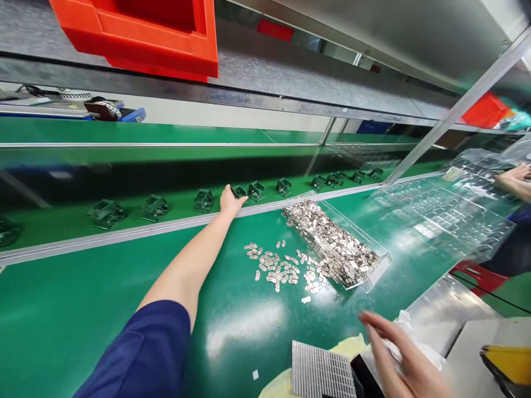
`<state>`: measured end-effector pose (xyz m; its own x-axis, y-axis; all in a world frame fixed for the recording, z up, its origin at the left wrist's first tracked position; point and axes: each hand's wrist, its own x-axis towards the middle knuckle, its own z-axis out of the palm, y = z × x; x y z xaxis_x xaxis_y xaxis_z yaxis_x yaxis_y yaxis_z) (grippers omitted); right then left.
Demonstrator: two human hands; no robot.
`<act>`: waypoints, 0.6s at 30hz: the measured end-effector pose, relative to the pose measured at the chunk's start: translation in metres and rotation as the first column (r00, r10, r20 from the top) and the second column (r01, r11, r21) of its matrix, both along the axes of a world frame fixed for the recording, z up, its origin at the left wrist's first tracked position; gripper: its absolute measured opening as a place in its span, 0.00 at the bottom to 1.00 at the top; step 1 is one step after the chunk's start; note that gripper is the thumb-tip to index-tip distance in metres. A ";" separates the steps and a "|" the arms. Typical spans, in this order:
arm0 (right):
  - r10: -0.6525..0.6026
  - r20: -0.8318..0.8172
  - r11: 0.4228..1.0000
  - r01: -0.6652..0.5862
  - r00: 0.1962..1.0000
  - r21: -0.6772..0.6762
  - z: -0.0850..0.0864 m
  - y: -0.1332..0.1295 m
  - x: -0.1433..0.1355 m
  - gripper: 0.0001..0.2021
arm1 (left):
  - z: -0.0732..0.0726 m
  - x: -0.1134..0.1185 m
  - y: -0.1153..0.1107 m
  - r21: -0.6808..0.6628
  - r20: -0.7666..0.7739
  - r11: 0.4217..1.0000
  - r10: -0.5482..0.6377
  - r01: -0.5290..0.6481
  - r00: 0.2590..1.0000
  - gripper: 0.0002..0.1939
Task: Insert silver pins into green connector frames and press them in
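My left hand [232, 203] reaches over the belt's metal rail, with its thumb and fingers around a small green circuit board assembly [239, 192]. Similar green assemblies [203, 200] lie in a spaced row along the belt on both sides of it. At the lower right, my right hand [400, 356] hovers, slightly blurred, fingers stretched out and nothing visible in them. Beyond it, a clear plastic tray [377, 273] is heaped with small silvery metal pieces [327, 232]. More loose metal pieces [276, 268] are scattered on the green tabletop left of the tray.
A ridged grey block [319, 370] rests on yellow cloth [274, 387] at the front edge. Overhead, a red bin [157, 38] stands on a metal shelf [269, 99]. At right are clear trays [448, 210] and a co-worker's hand [516, 179]. A slanted metal post [448, 119] crosses there.
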<state>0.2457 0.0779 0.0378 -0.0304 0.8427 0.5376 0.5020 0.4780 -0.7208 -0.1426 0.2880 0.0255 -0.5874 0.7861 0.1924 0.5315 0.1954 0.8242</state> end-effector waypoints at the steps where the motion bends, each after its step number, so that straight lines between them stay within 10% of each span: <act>1: 0.081 0.153 0.997 -0.080 0.985 -0.011 -0.002 0.019 -0.013 0.11 | -0.003 -0.001 -0.007 0.020 -0.046 1.000 -0.015 0.016 0.999 0.37; 8: 0.278 0.721 0.960 -0.151 0.635 -0.237 -0.019 0.158 -0.120 0.15 | -0.015 -0.064 -0.059 0.062 -0.470 0.982 0.185 -0.177 0.863 0.25; 14: 0.409 0.840 0.896 -0.332 0.357 -0.295 -0.023 0.178 -0.137 0.17 | -0.021 -0.089 -0.078 0.002 -0.428 0.996 0.085 -0.093 0.900 0.18; 18: 0.418 0.877 0.869 -0.386 0.236 -0.311 -0.016 0.177 -0.135 0.13 | -0.028 -0.063 -0.142 0.044 -0.457 0.999 0.041 -0.023 0.889 0.23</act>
<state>0.1110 0.2553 0.0222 -0.8118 0.5767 -0.0916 0.5768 0.8164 0.0280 -0.2059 0.1460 -0.0026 -0.4518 0.7557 0.4741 0.8453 0.1928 0.4983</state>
